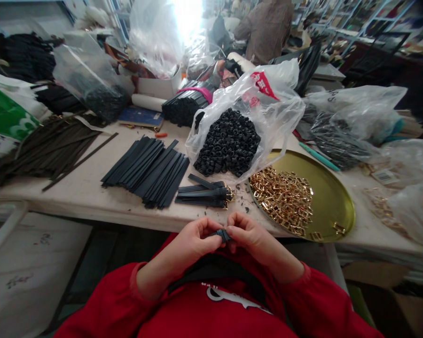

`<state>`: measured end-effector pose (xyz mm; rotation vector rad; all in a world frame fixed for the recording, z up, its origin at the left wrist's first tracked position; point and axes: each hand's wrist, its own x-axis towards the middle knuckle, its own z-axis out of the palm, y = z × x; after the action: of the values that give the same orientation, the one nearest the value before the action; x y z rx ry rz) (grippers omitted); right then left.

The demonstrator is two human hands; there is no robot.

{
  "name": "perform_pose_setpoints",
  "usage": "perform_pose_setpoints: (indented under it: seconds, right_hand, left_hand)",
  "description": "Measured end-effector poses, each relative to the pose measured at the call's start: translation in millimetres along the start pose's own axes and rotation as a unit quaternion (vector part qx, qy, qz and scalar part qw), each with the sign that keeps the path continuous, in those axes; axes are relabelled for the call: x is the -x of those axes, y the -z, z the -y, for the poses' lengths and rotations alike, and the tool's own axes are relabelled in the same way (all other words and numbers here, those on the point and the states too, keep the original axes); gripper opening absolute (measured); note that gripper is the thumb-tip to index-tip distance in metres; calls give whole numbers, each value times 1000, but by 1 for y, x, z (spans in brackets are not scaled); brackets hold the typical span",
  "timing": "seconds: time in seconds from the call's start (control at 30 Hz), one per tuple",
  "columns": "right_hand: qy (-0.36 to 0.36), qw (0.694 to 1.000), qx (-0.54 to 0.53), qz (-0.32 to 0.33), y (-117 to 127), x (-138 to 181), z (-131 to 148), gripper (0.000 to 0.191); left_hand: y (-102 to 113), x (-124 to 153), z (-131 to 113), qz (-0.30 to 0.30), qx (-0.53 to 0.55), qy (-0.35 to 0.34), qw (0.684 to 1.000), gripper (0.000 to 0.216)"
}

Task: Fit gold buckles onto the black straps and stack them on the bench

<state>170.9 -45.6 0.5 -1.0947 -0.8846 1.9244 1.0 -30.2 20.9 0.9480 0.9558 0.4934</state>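
My left hand (193, 241) and my right hand (252, 237) meet just in front of the table's front edge, above my red sleeves. Both are closed in a pinch on a small dark strap piece (221, 234) held between the fingertips. Right ahead on the table lies a small bundle of finished black straps (206, 193) with gold buckles at their ends. A fan of flat black strips (148, 171) lies to the left of it. A round gold tray (333, 197) heaped with gold buckles (282, 197) sits to the right.
An open clear bag of black loops (229, 143) stands behind the bundle. Brown strips (49, 148) lie far left. More plastic bags (348, 122) crowd the right side. A green pen (319, 157) lies by the tray. A person in brown (268, 28) sits at the far side.
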Motion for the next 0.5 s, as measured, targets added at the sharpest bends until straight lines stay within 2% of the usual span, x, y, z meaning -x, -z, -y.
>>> perform_pose_setpoints:
  seconds: [0.07, 0.1, 0.17, 0.2, 0.27, 0.33, 0.37, 0.4, 0.5]
  right_hand:
    - [-16, 999, -29, 10, 0, 1, -2, 36]
    - [-14, 1000, -11, 4, -1, 2, -3, 34]
    - [31, 994, 102, -36, -2, 5, -4, 24]
    - [73, 978, 183, -61, -3, 6, -4, 18]
    - [163, 925, 332, -88, -5, 9, -3, 10]
    - [213, 886, 404, -81, -5, 13, 0, 9]
    - [208, 887, 407, -68, -4, 16, 2, 8]
    - [184, 901, 391, -49, -3, 18, 3, 6]
    - [73, 956, 284, 8, 2, 25, 4, 12]
  left_hand:
    - [-2, 3, -3, 10, 28, 17, 999, 21]
    - [-3, 4, -4, 13, 32, 24, 999, 21]
    - [-2, 5, -2, 17, 27, 34, 999, 23]
    - [-2, 4, 0, 17, 18, 36, 999, 24]
    - [-1, 2, 6, 17, -12, 32, 999, 24]
    - [1, 0, 11, 18, -43, 28, 999, 22]
    - [2, 0, 12, 18, -54, 28, 998, 22]
    - [3, 0, 13, 19, -63, 29, 997, 22]
    - [7, 2, 11, 23, -96, 31, 995, 25]
